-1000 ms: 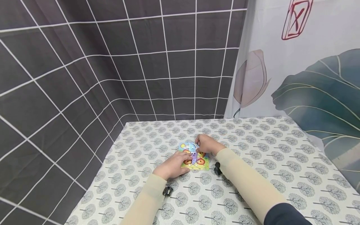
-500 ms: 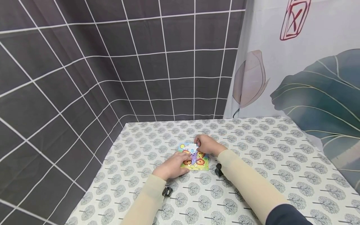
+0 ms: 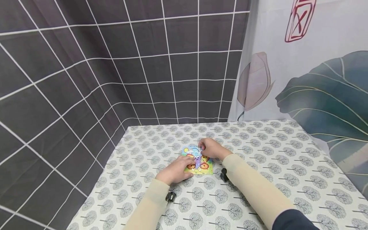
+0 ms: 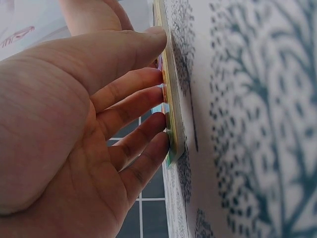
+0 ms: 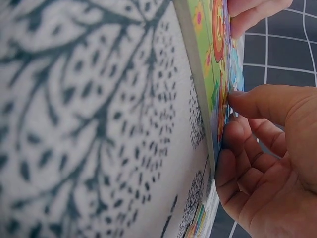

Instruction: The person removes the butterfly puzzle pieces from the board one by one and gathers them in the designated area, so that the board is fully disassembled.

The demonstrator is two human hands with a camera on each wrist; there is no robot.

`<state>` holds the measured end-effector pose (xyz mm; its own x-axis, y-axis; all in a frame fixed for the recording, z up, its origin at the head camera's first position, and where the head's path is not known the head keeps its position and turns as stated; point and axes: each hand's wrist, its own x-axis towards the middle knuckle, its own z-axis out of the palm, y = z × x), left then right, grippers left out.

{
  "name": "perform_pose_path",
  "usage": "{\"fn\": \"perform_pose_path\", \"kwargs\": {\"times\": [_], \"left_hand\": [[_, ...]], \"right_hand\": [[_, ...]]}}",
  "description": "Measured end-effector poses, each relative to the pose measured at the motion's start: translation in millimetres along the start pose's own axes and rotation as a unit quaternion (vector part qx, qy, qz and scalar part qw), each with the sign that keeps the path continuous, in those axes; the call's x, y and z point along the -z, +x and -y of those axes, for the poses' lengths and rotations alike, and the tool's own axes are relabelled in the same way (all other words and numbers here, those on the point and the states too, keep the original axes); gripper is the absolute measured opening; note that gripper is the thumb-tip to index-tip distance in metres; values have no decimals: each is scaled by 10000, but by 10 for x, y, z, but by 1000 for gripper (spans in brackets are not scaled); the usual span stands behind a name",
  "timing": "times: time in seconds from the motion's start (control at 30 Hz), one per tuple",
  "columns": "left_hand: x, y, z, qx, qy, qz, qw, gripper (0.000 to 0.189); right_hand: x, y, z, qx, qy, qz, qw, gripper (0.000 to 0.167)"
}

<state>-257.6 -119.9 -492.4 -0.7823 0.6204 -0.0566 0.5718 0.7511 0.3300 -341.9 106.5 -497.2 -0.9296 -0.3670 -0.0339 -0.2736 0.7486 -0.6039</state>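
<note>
A jigsaw puzzle board [image 3: 207,171] with a purple-bodied butterfly with orange wings lies flat on the tablecloth. My left hand [image 3: 176,167] rests on its left part, fingers stretched over the picture; in the left wrist view the thumb touches near the board's edge [image 4: 173,119]. At the top right corner, my right hand [image 3: 212,148] has its thumb and curled fingers pinching the edge of a light-blue puzzle piece [image 3: 196,151] over the butterfly's head. The right wrist view shows that thumb close over the board [image 5: 213,74]; the pinched edge is mostly hidden by the fingers.
A tablecloth [image 3: 161,150] printed with grey trees covers the table. Beyond the board, a small striped colourful thing [image 5: 198,223] lies on the cloth in the right wrist view. A dark checked curtain [image 3: 184,70] stands behind and left, a white printed one [image 3: 258,38] right.
The light-blue piece flashed white with glare half a second ago and shows blue again now, its tilt slightly altered. Both hands stay almost in place; the view shifts a little.
</note>
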Motion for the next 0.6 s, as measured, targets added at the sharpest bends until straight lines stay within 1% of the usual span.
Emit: {"fn": "perform_pose_path", "kwargs": {"times": [0.1, 0.33, 0.6], "left_hand": [[-5, 9, -5, 35, 1, 33, 10000, 58], [-3, -14, -11, 87, -56, 28, 9999, 59], [0, -16, -21, 116, -106, 34, 9999, 60]], "right_hand": [[-6, 4, -17, -35, 15, -15, 10000, 21], [4, -7, -27, -161, 269, -114, 9994, 23], [23, -55, -88, -184, 374, -165, 9990, 21]]}}
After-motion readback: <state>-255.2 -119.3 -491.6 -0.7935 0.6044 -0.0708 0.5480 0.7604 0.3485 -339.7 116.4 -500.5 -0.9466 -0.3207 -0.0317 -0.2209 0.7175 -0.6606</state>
